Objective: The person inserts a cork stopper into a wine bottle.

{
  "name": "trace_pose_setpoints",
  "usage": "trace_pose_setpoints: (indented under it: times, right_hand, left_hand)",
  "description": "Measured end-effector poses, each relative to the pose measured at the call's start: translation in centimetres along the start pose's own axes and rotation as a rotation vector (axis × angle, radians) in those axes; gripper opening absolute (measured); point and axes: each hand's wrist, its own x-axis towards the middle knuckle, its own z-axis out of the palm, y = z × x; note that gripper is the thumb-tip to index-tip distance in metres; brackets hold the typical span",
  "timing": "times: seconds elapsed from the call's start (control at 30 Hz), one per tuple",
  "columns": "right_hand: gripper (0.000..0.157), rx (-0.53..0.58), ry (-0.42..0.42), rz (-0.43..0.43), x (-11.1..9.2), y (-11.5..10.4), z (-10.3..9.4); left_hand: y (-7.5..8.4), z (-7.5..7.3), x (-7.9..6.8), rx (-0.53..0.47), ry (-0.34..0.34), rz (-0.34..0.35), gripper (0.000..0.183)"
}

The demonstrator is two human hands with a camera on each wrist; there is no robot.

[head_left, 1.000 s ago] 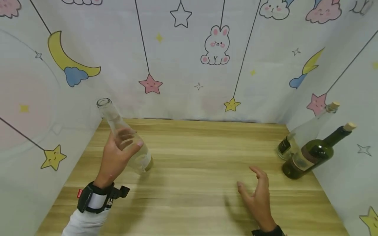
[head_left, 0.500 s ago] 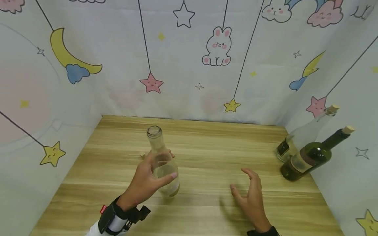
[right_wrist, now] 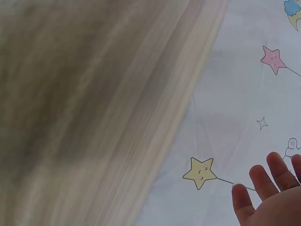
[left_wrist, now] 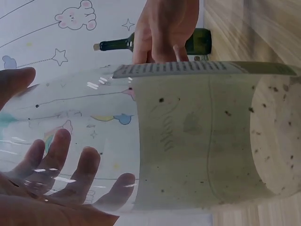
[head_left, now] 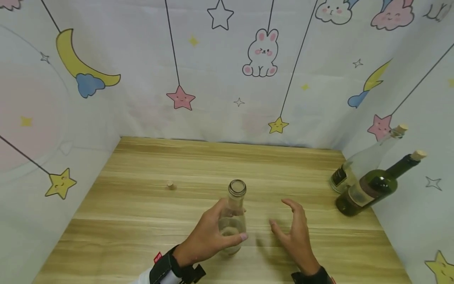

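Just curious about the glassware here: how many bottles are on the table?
3. A clear uncorked bottle stands near the table's front middle, held by the left hand. A corked clear bottle and a corked dark green bottle lean at the right edge. None seem hidden.

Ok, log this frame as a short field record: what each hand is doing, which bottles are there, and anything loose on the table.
left hand: grips clear bottle, uncorked, upright
right hand: fingers relaxed, beside the clear bottle, not touching it
far right: dark green bottle and second clear bottle, both corked
loose item: small cork on wooden table
surround: cartoon-print fabric backdrop
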Motion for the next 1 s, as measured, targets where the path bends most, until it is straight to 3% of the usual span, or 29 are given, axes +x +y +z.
trace_pose_setpoints:
  times: [0.2, 0.3, 0.6, 1.0]
  right_hand:
    - [0.072, 0.031, -0.032, 0.031, 0.4, -0.5, 0.2]
    - [0.072, 0.039, -0.039, 0.028, 0.6, -0.7, 0.3]
    - [0.073, 0.031, -0.052, -0.017, 0.8, -0.8, 0.8]
    - [0.073, 0.034, -0.082, -0.03, 1.3, -0.9, 1.2]
  left_hand:
    - [-0.3, 1.3, -0.2, -0.027, -0.051, -0.016, 0.056]
    - [-0.4, 1.6, -0.4, 0.015, -0.057, -0.022, 0.056]
    - [-0.6, 1.8, -0.6, 0.089, -0.044, -0.019, 0.063]
    - [-1.0, 1.5, -0.8, 0.118, -0.008, 0.003, 0.056]
